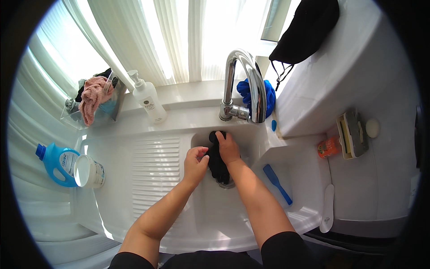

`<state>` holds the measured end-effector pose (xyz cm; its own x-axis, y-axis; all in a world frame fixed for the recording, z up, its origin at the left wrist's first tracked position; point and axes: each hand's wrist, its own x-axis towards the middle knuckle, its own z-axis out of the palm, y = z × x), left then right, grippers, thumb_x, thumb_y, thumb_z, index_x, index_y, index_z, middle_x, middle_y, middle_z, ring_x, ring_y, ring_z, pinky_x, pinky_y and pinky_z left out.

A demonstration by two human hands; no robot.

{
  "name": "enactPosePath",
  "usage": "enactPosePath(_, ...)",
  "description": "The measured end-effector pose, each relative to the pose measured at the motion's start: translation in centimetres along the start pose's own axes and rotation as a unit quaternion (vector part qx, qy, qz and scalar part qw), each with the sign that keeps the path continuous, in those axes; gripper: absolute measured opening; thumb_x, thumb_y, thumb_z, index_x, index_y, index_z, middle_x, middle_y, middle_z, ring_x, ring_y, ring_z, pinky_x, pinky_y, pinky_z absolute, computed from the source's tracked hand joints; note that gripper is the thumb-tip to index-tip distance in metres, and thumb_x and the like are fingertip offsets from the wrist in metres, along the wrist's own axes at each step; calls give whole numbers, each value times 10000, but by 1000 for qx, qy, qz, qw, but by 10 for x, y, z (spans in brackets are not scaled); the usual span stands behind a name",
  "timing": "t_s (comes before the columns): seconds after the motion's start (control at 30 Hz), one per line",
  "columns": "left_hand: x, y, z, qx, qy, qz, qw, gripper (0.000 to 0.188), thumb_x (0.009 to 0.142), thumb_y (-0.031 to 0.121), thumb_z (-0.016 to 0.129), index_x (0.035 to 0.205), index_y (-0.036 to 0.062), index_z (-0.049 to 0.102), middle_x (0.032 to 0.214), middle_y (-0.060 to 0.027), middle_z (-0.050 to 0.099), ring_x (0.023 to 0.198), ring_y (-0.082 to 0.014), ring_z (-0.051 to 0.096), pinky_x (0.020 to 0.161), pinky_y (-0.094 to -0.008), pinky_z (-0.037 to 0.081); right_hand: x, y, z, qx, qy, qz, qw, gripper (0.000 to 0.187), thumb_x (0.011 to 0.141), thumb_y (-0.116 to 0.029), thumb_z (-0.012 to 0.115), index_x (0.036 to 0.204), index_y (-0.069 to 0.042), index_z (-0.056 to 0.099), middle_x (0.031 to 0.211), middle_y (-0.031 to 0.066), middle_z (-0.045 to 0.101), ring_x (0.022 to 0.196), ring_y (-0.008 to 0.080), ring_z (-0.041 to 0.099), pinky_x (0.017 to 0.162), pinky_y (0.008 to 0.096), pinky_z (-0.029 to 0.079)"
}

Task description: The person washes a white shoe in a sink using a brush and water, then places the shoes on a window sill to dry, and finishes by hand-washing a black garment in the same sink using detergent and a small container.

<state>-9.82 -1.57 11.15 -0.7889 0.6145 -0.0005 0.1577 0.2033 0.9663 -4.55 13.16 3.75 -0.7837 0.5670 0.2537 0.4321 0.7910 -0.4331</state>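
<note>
A dark, bunched piece of black cloth [218, 166] hangs down into the white sink basin [215, 213], its exact kind not clear. My right hand [228, 149] grips the upper end of it, fingers wrapped over the fabric. Just left of the cloth is my left hand [196, 163], its fingers loosely curled with a gap between them and the thumb. I see nothing in that hand. The cloth's lower end lies near the drain [226, 184], partly covering it. Above and behind my hands arches the chrome faucet [233, 85].
Left of the basin is a ribbed washboard [155, 172]. Further left stand a white tub [92, 172], a blue detergent bottle [60, 166], a pump bottle [149, 101] and a clothes bin [112, 112]. A blue brush [277, 183] lies in the right compartment; a black cap-like item [309, 31] hangs above.
</note>
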Motion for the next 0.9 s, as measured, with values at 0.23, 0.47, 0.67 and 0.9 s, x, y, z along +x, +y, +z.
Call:
enactPosePath(0.23, -27, 0, -26, -12, -133, -34, 990, 209, 853, 79, 587, 1052, 18, 591, 871, -32, 616, 821, -93, 567, 778, -236, 457, -38, 33, 17, -72, -103, 179, 976, 396, 840, -169, 530, 1232, -218, 512, 1132, 169, 487, 1035, 356, 512, 845, 440, 468)
enactPosePath(0.47, -60, 13, -41, 0, -181, -15, 983, 205, 837, 86, 612, 1027, 11, 604, 928, -54, 630, 833, -111, 591, 778, -254, 482, -93, -15, 22, -90, -183, 36, 978, 453, 877, -381, 496, 1295, -209, 476, 1249, 149, 418, 1133, 364, 438, 913, 546, 344)
enactPosePath(0.67, -66, 12, -49, 38, -220, -23, 974, 215, 831, 96, 624, 1029, 12, 608, 928, -65, 627, 832, -123, 596, 783, -263, 486, -79, 17, -12, -33, -221, 278, 934, 273, 758, -56, 581, 1013, 38, 589, 1107, 257, 496, 926, 415, 580, 804, 451, 499)
enactPosePath(0.9, -75, 24, -55, 82, -256, -30, 963, 215, 824, 125, 638, 1017, 32, 617, 932, -74, 620, 814, -137, 606, 738, -260, 482, -83, 27, -49, 28, -28, 191, 981, 770, 721, -327, 714, 1360, -86, 358, 1304, 241, 386, 1170, 408, 423, 961, 410, 398)
